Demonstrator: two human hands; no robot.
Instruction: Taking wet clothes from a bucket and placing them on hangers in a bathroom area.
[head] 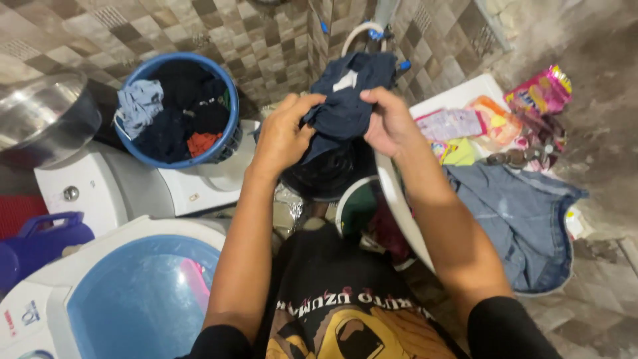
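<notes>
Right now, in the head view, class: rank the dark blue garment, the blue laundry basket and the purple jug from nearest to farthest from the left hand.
1. Dark blue garment: held in the left hand.
2. Blue laundry basket: to its left.
3. Purple jug: far left, lower.

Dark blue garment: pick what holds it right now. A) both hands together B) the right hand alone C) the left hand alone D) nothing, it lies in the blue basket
A: the left hand and the right hand both grip the dark blue garment, bunched between them above a dark tub.
</notes>
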